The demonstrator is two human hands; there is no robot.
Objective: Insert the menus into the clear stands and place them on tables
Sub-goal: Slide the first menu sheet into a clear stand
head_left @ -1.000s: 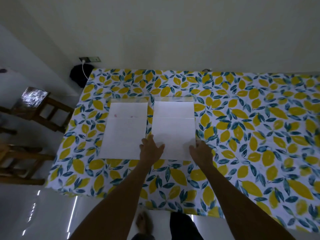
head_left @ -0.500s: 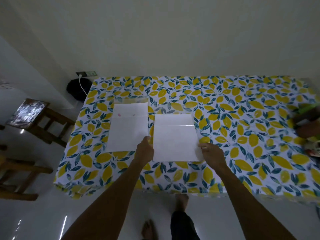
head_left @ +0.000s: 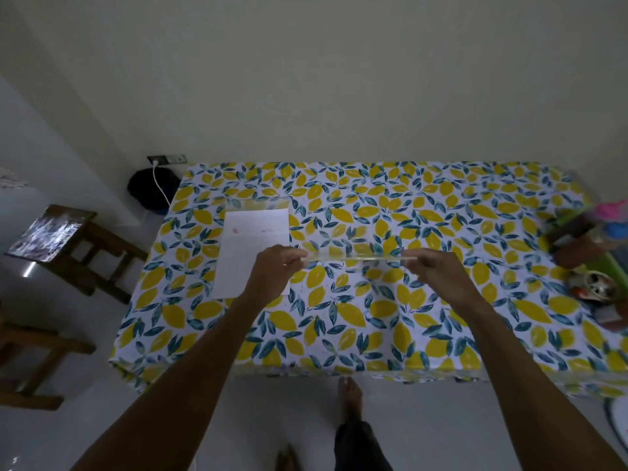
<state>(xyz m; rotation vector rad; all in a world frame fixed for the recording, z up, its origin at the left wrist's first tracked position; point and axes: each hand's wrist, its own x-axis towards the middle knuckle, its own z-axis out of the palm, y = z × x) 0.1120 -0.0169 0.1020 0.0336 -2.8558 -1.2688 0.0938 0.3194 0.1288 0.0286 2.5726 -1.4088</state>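
Observation:
I hold a clear stand (head_left: 353,255) with a menu in it above the table, tipped so that I see it nearly edge-on as a thin pale strip. My left hand (head_left: 277,270) pinches its left end and my right hand (head_left: 433,271) pinches its right end. A second clear stand with a white menu (head_left: 251,239) lies flat on the lemon-print tablecloth (head_left: 373,321), just left of my left hand, which covers its lower right corner.
Clutter sits at the table's right end: a brown box (head_left: 577,246), pink and blue items (head_left: 611,219), a round dish (head_left: 594,287). Wooden stools (head_left: 64,246) stand on the floor to the left. A black bag (head_left: 153,192) leans by the wall socket.
Both hands gripped the right-hand stand at its sides and lifted it off the cloth, tipping it until it shows edge-on. The view has drawn back from the table.

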